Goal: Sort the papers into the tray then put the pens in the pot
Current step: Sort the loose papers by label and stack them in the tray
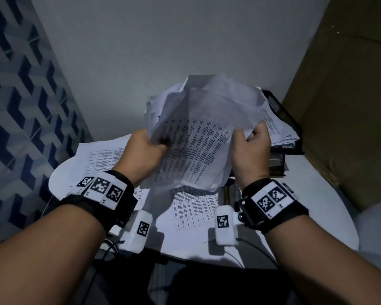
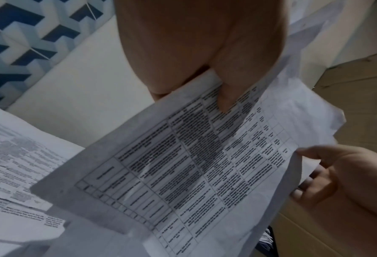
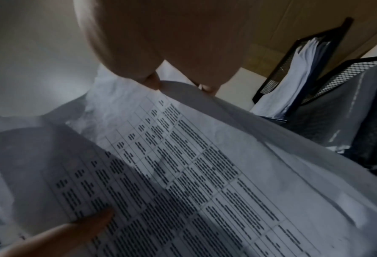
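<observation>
I hold a bundle of printed papers (image 1: 198, 139) up above the table, tilted toward me. My left hand (image 1: 146, 150) pinches its left edge, thumb on the printed table (image 2: 227, 100). My right hand (image 1: 251, 146) grips the right edge with curled fingers. The same sheets fill the left wrist view as a printed grid (image 2: 194, 165) and the right wrist view (image 3: 183, 173). A black mesh tray (image 1: 277, 111) with papers stacked in it stands behind the bundle at the right; its tiers show in the right wrist view (image 3: 337, 73). No pens or pot are visible.
More printed sheets (image 1: 101, 157) lie loose on the round white table (image 1: 317, 205), some under my hands (image 1: 194, 208). A brown cardboard panel (image 1: 343, 95) stands at the right. A blue patterned wall (image 1: 20, 95) is at the left.
</observation>
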A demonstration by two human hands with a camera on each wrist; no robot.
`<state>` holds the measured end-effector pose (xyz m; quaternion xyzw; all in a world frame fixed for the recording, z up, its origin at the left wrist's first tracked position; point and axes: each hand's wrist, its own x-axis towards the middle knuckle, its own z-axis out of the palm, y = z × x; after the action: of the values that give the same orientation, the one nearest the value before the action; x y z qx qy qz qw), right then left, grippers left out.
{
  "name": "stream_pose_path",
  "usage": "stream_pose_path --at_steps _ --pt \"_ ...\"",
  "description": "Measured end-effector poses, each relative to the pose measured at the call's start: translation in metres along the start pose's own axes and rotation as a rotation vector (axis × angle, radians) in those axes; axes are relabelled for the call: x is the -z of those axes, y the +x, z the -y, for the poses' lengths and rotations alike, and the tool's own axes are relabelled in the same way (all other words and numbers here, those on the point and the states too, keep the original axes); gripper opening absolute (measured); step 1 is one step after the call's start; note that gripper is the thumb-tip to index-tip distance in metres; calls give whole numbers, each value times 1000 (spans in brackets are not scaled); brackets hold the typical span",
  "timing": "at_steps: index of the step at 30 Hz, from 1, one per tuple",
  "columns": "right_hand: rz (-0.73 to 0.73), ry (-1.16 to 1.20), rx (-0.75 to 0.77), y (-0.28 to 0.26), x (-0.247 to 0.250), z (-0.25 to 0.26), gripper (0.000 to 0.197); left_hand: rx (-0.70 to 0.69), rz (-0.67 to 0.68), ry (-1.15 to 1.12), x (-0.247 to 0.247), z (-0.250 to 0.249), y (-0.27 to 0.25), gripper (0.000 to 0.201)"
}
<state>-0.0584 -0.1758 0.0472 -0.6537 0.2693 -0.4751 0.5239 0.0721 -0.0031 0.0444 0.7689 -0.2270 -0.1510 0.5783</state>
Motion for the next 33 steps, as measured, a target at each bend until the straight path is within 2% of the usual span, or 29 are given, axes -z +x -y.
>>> stream_pose_path --at_steps 2,5,7,10,13,16,21,26,31,33 --pt "25 24 -46 -5 2 -6 24 29 62 -19 0 3 -1 20" --pt "76 72 -175 -11 3 -10 34 59 104 -106 3 6 -2 35" --pt "132 64 -214 -16 3 -12 33 81 88 -175 5 6 0 40" --pt "185 25 -203 -18 1 -16 29 105 61 -281 5 2 -1 31" --pt "158 23 -141 -16 -3 -15 23 71 57 -354 4 -2 -2 26" --pt "151 29 -96 -15 -4 -15 28 24 71 -366 3 -3 -2 26" --pt "176 -24 -216 -16 -5 -29 22 -35 76 -200 6 5 -1 34" --pt "195 -44 -243 -15 -5 -34 21 -22 167 5 10 7 0 58" --pt "210 -65 -273 -15 -1 -45 9 -80 31 316 15 17 6 28" --pt "213 -77 -293 -16 0 -50 10 -88 -1 330 16 18 8 34"
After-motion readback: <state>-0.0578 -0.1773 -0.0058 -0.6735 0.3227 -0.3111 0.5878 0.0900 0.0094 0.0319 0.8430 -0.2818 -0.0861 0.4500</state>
